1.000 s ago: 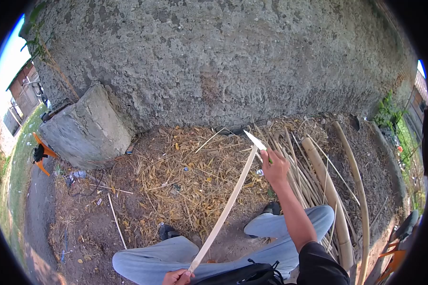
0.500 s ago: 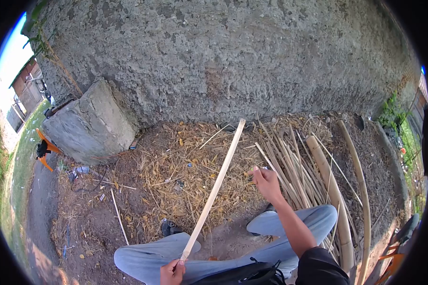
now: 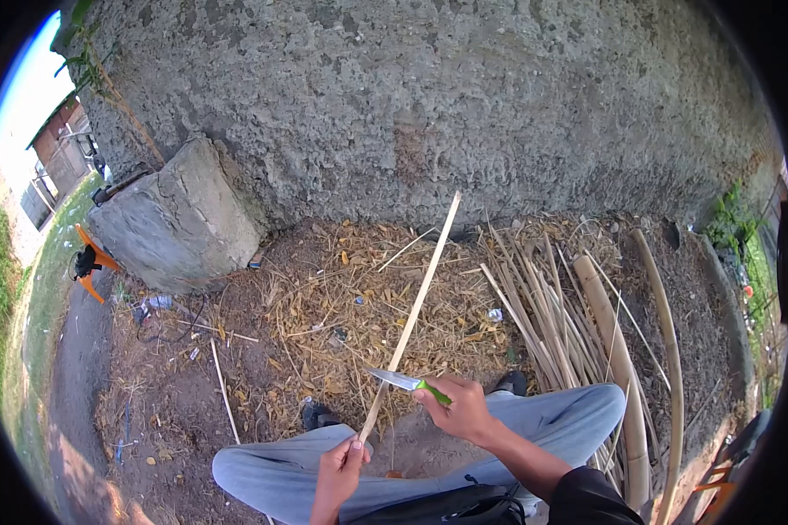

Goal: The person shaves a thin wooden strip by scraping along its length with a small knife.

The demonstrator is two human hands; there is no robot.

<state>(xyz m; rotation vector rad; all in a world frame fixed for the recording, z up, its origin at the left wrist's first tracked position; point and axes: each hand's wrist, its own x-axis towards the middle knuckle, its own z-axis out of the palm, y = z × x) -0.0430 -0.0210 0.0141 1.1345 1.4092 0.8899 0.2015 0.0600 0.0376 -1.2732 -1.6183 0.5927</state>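
Note:
A long pale bamboo strip (image 3: 425,293) slants up toward the wall, its lower end gripped in my left hand (image 3: 339,470) above my lap. My right hand (image 3: 455,409) is closed around the green handle of a knife (image 3: 396,378). The blade points left and lies across the strip, a short way above my left hand. Whether its edge is cutting into the strip cannot be made out.
A rough grey wall (image 3: 411,105) rises ahead, with a concrete block (image 3: 179,223) at its left. Thin strips (image 3: 547,315) and thicker bamboo poles (image 3: 613,332) lie on the right. Dry leaves cover the ground between. An orange object (image 3: 94,254) stands far left.
My right hand has come down and left from the strip's far end, bringing the knife across its lower part. My left hand has risen slightly, and the strip now shows its narrower side.

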